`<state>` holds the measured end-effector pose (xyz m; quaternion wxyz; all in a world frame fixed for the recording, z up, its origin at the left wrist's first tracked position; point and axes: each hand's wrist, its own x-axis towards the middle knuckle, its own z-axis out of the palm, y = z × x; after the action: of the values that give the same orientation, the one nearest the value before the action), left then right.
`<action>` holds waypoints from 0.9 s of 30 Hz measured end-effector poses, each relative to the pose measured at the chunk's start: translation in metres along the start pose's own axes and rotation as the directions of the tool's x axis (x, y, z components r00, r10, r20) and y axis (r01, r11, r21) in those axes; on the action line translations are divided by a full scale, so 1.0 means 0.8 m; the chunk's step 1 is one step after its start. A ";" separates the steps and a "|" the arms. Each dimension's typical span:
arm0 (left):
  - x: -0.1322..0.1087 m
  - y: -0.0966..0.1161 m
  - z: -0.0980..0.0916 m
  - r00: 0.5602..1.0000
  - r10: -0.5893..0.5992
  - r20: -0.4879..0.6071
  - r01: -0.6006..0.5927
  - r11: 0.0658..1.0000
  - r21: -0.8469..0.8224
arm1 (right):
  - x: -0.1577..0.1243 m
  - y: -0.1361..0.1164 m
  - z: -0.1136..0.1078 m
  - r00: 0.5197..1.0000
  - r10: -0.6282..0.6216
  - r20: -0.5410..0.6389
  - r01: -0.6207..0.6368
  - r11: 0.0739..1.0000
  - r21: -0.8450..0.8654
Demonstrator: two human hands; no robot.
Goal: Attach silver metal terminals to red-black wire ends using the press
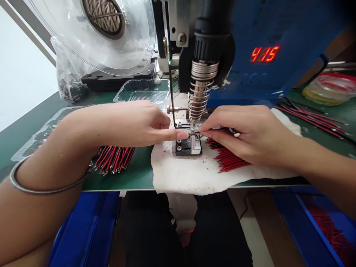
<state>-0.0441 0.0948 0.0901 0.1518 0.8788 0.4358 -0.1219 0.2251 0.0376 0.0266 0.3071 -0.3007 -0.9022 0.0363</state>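
Note:
Under the soldering iron tip (194, 120) with its coil spring (198, 98), both hands meet at a small metal jig (196, 146) on a black base. My right hand (244, 133) pinches a thin dark wire (222, 129) between thumb and fingertips, its end at the jig. My left hand (139, 124) comes in from the other side, fingers curled and thumb stretched to the jig's edge; anything small in its grip is hidden. A bundle of red and black wires (230, 157) lies beneath my right hand. Another wire bundle (115, 157) lies below my left wrist.
A blue machine (250, 85) showing 415 stands behind the jig. Beyond my left arm are a clear tray (144, 91), a large clear reel (66, 22) and a bag of small metal parts (71, 87). White cloth (178, 178) covers the table's front edge. More wires (314, 115) lie right.

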 end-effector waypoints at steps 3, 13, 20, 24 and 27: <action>0.000 -0.005 0.000 1.000 0.014 -0.010 -0.014 1.000 0.001 | 0.000 0.001 0.000 1.000 -0.006 0.003 0.006 1.000 -0.006; -0.006 0.006 0.000 0.997 0.067 -0.037 -0.064 0.994 0.086 | 0.001 0.001 0.000 0.999 -0.042 -0.005 0.042 0.999 -0.028; -0.005 0.002 0.008 0.995 0.012 -0.103 -0.003 0.996 0.089 | -0.001 0.002 -0.001 0.998 -0.063 -0.010 0.062 0.997 -0.055; -0.006 0.004 0.011 0.991 0.000 -0.131 0.010 0.997 0.075 | -0.001 0.001 0.000 0.997 -0.071 -0.019 0.071 0.996 -0.046; -0.006 0.006 0.011 0.988 -0.014 -0.152 0.027 0.996 0.087 | -0.002 0.001 -0.001 0.997 -0.068 -0.024 0.067 0.997 -0.046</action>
<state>-0.0438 0.0853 0.0845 0.0777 0.8868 0.4492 -0.0757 0.2267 0.0374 0.0265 0.3126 -0.2774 -0.9085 0.0017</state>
